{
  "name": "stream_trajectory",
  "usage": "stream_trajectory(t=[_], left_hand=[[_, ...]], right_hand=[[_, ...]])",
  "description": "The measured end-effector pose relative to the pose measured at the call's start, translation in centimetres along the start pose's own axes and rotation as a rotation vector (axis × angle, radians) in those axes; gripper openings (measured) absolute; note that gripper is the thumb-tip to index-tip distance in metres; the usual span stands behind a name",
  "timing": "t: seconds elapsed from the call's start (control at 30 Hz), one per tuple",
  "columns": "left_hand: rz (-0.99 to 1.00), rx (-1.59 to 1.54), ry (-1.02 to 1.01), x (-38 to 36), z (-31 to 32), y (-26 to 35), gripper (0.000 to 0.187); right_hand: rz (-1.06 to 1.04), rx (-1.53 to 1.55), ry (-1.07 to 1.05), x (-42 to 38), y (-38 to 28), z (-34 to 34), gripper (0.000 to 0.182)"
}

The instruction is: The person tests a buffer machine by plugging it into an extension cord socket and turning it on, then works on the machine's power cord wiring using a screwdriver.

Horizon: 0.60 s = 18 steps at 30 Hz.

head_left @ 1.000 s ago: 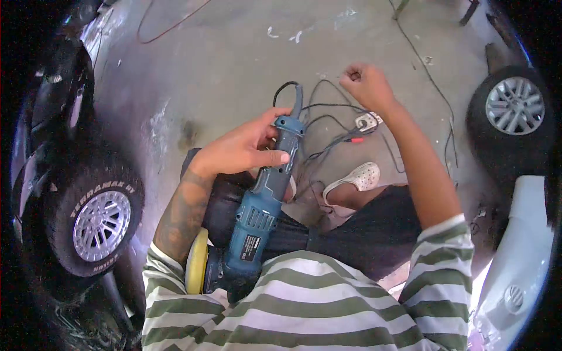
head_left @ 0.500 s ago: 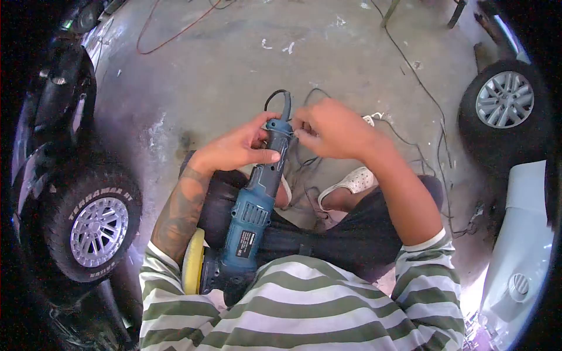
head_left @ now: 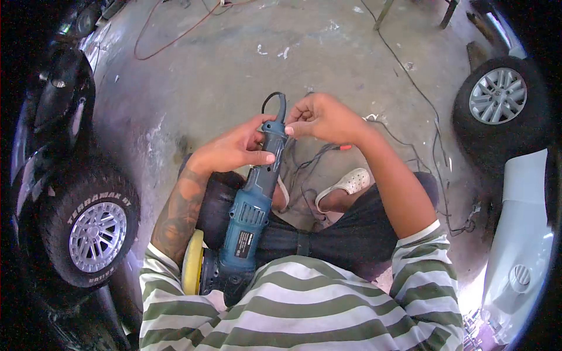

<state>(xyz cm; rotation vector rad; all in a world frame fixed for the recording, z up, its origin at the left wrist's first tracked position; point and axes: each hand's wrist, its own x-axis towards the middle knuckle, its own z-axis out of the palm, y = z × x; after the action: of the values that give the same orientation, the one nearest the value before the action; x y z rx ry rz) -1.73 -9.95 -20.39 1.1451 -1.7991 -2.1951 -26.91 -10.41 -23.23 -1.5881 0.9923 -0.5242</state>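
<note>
A blue and black electric polisher lies slanted across my lap, its yellow round pad at the lower left by my left forearm. My left hand is closed around the rear of its handle, thumb along the top. The power cord leaves the handle's end and loops up to the left. At that end, my right hand has thumb and fingers bent into a pinch, the thumb tip right beside the handle's edge. Whatever lies in that pinch is too small or hidden to make out.
To the left stands a dark vehicle with a tyre. A wheel and a pale car panel are on the right. Dark cables and a red hose run over the concrete floor, some cable near my white shoes.
My right hand has shifted slightly up, its fingers less curled and the thumb now at the handle's edge. A red piece on the cable below it has come into view. The left hand keeps its grip.
</note>
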Motion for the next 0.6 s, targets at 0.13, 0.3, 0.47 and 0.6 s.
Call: stream_trajectory(t=[0.13, 0.3, 0.47, 0.6], left_hand=[[0.013, -0.032, 0.001, -0.08, 0.13, 0.28, 0.081], [0.024, -0.049, 0.001, 0.0, 0.1, -0.01, 0.08], [0.032, -0.076, -0.009, -0.01, 0.14, 0.15, 0.08], [0.03, -0.093, 0.013, -0.15, 0.28, 0.32, 0.082]], right_hand=[[0.073, 0.231, -0.074, 0.06, 0.2, -0.44, 0.02], [0.111, 0.331, -0.091, 0.05, -0.01, -0.28, 0.025], [0.116, 0.337, -0.039, 0.16, -0.16, -0.18, 0.023], [0.115, 0.227, -0.048, -0.13, -0.64, 0.21, 0.021]])
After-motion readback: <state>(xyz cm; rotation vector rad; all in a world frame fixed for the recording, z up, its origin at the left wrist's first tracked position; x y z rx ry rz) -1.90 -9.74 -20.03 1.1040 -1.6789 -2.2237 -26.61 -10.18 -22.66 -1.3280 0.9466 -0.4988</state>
